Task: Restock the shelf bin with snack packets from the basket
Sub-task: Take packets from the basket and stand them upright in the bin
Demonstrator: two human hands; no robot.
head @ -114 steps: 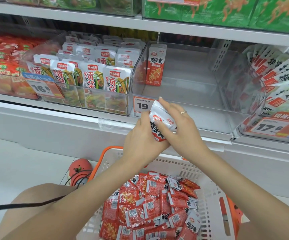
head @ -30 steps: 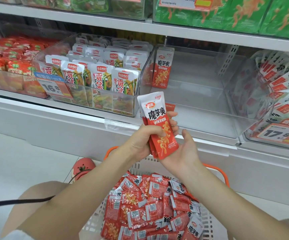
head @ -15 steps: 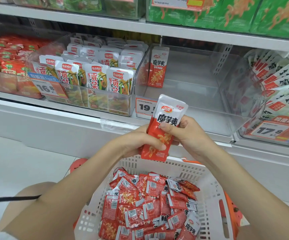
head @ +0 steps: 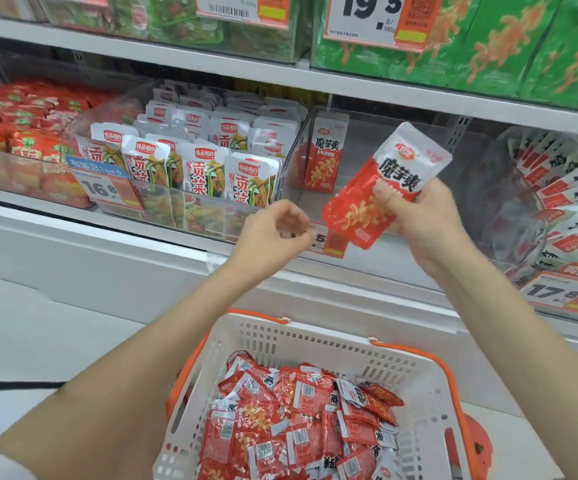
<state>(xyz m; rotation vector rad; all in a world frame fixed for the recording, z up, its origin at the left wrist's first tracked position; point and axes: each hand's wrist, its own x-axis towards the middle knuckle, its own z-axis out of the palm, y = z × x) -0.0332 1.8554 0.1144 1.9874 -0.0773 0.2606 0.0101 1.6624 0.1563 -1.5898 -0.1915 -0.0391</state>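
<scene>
Your right hand point(head: 419, 223) pinches packet point(head: 377, 188) before bin point(head: 377, 268), grip only mid-packet; left hand point(head: 273, 233) loose, empty. Risk: tilted packet topples flat in bin, or knocks lone standing packet point(head: 325, 154).

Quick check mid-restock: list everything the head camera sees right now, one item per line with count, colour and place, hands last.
held packet: one, red and white, in front of the clear bin
standing packet: one, red and white, upright at the clear bin's left wall
clear bin: one, transparent, middle shelf, otherwise bare
basket: one, white with orange handles, below the shelf
basket packets: many, red, heaped in the basket
white vegetable packets: many, rows in the bin left of the clear bin
red packets: many, far-left bin
white-and-black packets: many, right bin
green packs: several, top shelf
price tags: several, white and orange, on bin fronts
left hand: empty, fingers loosely curled
right hand: grips the held packet
</scene>
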